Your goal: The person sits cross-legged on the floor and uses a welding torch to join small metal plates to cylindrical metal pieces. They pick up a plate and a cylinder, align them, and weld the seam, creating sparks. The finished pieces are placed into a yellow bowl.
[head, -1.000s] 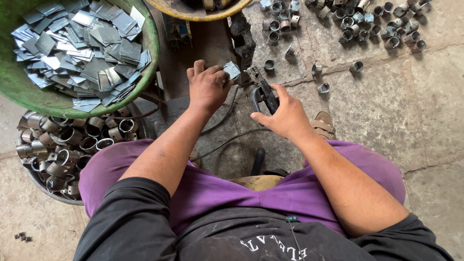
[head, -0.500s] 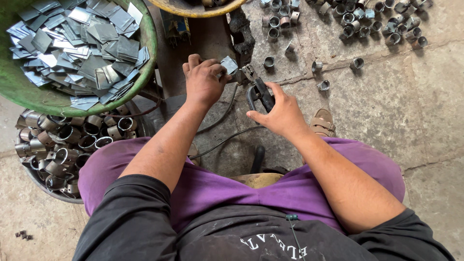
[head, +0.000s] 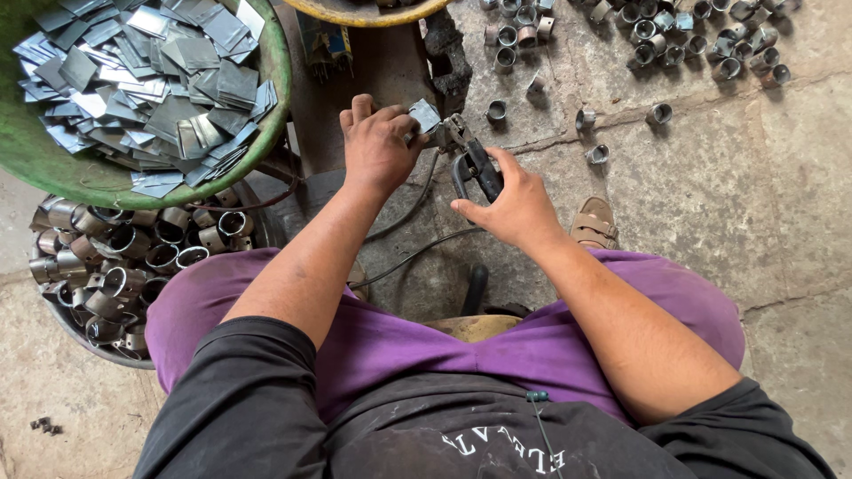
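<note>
My left hand (head: pixel 377 146) pinches a small grey metal plate (head: pixel 424 115) and holds it against the tip of a black-handled clamp tool (head: pixel 475 164). My right hand (head: pixel 515 204) is wrapped around that tool's handle, thumb pointing left. Both hands meet over a dark stand between my knees. A black cable (head: pixel 417 253) runs from the tool down toward my lap.
A green basin (head: pixel 106 182) full of flat grey metal plates sits at upper left. Below it a tub holds several bent metal rings (head: pixel 124 257). More rings (head: pixel 692 35) lie scattered on the stone floor at upper right. A yellow basin rim (head: pixel 373 13) shows at the top.
Both hands have shifted slightly up and left together; the plate stays pinched at the tool's tip and the right hand keeps its grip on the handle.
</note>
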